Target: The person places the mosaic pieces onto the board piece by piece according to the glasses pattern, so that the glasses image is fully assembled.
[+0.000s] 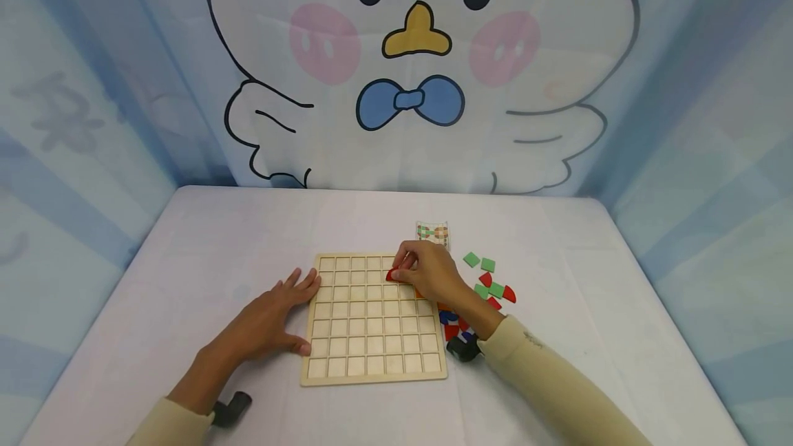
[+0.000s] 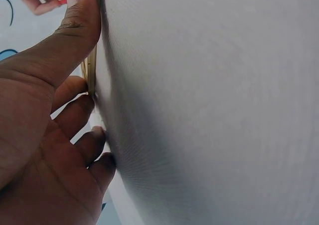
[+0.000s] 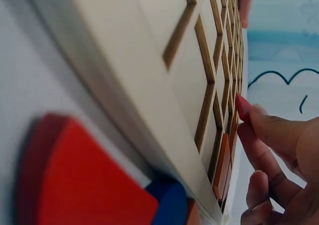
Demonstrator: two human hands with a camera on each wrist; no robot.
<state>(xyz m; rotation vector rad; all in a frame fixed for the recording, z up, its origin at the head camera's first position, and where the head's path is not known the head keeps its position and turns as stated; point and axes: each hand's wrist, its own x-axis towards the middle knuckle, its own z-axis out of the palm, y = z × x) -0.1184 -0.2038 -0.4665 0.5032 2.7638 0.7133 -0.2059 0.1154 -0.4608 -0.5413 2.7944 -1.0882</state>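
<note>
Red piece (image 1: 389, 275) partly out of sight in right hand's grip (image 1: 434, 272)

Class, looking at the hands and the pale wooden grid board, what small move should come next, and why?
Probably set the small red curved-edged piece into a square of the pale wooden grid board: the right hand pinches it at the board's far part, and the left hand, touching the board's left edge, could steady the board.
</note>
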